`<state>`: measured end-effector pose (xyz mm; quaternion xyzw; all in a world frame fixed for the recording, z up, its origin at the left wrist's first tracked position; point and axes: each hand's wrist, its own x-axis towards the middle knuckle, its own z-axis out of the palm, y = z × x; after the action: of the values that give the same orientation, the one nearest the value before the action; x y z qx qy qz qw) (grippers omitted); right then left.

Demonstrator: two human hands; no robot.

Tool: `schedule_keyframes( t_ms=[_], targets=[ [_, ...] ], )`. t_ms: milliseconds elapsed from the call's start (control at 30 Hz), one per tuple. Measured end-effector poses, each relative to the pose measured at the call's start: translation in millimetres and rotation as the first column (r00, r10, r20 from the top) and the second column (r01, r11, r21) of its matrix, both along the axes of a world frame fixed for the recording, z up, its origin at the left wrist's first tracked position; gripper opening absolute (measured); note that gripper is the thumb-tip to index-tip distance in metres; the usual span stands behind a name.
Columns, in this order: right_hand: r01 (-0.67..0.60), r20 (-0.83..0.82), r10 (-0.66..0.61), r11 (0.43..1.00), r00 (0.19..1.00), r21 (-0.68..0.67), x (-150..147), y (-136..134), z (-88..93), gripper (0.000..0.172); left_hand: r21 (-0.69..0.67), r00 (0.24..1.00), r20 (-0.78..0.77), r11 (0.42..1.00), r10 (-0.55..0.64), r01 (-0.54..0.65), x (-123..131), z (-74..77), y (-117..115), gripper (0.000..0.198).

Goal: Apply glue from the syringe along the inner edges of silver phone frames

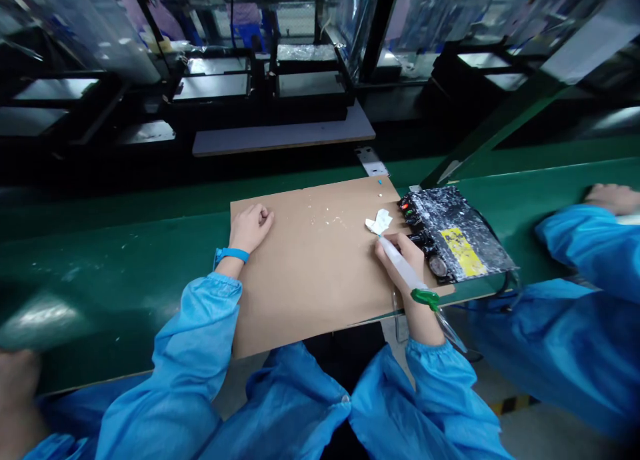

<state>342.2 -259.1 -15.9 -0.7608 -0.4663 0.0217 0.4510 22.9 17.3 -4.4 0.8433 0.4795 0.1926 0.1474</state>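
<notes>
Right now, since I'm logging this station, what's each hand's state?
Left hand: curled shut, nothing visible in it, resting on the cardboard sheet.
Right hand: closed on the syringe dispenser.

Dim overhead light, glare on plastic sheeting, blurred stretched edges, sharp centre

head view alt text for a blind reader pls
A right hand holds a syringe with its tip at a white scrap on a cardboard sheet on a green belt. The left hand rests curled on the sheet; a circuit board lies at right.
</notes>
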Motion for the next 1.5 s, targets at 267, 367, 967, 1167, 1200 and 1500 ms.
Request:
schedule_keyframes(
  t_ms=[267,367,967,1167,1200,1500],
  targets=[
    [0.012,-0.056,-0.013,1.0,0.998,-0.024,-10,-7,5.1,0.032,-0.001,1.0,0.014,1.0,-0.026,0.026,-3,-2.5,2,0.023],
    [0.011,-0.074,-0.013,0.999,0.997,-0.03,-10,-8,4.3,0.035,0.008,1.0,0.016,1.0,-0.024,0.024,-3,-2.5,2,0.024],
    [0.047,-0.106,-0.052,0.998,0.993,-0.053,-11,-13,4.7,0.039,0.019,0.999,0.012,0.999,-0.04,0.04,-2,-3.5,0,0.024],
    [0.03,-0.102,-0.034,0.999,0.994,-0.034,-10,-13,3.8,0.035,0.016,0.999,0.01,0.999,-0.038,0.037,-2,-3.6,1,0.024],
    [0.031,-0.104,-0.034,0.999,0.994,-0.036,-10,-13,3.5,0.036,0.016,0.999,0.011,0.999,-0.037,0.037,-1,-3.4,1,0.024],
    [0.023,-0.102,-0.025,1.0,0.994,-0.019,-8,-13,1.4,0.035,0.018,0.999,0.007,0.999,-0.035,0.034,0,-1.8,0,0.023]
  ],
)
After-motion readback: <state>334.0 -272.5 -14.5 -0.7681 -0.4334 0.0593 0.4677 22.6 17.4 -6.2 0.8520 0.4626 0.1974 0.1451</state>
